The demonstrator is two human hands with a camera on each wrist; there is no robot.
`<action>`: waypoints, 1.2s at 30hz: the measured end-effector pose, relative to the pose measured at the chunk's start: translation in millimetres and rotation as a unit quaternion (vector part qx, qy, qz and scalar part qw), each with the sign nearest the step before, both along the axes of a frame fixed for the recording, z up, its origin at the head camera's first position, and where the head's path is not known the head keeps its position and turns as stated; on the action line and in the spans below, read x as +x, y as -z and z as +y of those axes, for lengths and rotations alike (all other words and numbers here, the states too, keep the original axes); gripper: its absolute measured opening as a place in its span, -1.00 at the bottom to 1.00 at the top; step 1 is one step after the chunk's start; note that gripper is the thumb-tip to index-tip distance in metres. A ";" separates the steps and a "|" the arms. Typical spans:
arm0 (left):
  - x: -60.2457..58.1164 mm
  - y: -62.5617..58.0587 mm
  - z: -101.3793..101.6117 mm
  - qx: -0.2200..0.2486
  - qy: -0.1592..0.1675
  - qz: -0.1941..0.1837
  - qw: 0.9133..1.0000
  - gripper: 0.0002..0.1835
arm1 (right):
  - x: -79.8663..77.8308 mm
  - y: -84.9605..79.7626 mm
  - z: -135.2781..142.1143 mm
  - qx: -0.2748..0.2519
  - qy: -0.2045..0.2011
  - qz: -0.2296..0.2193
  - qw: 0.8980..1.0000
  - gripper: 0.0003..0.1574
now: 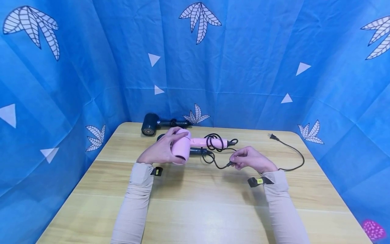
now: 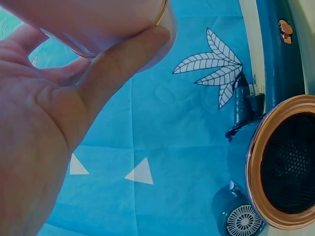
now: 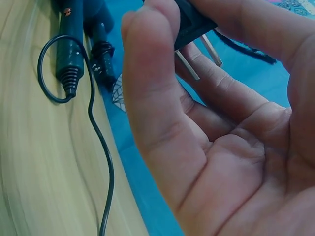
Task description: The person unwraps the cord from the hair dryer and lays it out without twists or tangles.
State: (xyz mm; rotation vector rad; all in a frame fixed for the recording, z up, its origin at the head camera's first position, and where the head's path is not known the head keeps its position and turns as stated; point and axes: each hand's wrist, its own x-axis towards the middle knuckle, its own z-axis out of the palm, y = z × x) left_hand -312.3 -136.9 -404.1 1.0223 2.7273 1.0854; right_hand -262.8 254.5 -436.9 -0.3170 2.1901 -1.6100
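Observation:
My left hand [image 1: 159, 148] grips a pink hair dryer [image 1: 181, 149] round its barrel, with the handle pointing right. Black cord [image 1: 214, 136] is looped about that handle. To the right, my right hand [image 1: 252, 160] pinches a black plug [image 3: 194, 20] between thumb and fingers; its two metal prongs show in the right wrist view. Cord runs from this plug leftward to the pink dryer's handle end. Below and behind the pink dryer lies a dark hair dryer [image 1: 197, 151], partly hidden by it; its copper-rimmed opening [image 2: 290, 162] shows in the left wrist view.
Another dark hair dryer [image 1: 150, 124] lies at the back left of the wooden table [image 1: 201, 203], its cord bundled by the handle. At the back right rests a loose two-prong plug [image 1: 273, 137] on a curving black cord. Blue patterned cloth [image 1: 243, 67] hangs around the table.

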 end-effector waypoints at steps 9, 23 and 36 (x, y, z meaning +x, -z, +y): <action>2.2 -3.3 -0.3 0.010 0.009 -0.005 1.000 0.07 | -2.8 4.7 3.9 -0.022 0.029 -0.013 0.999 -0.40; 2.6 -1.6 0.9 0.004 0.009 -0.008 1.000 0.07 | -7.2 9.8 7.9 -0.020 0.100 0.009 0.995 -0.46; 4.3 -1.1 4.0 -0.002 0.010 -0.015 1.000 0.05 | -7.5 9.5 7.6 -0.058 0.197 0.022 0.979 -0.48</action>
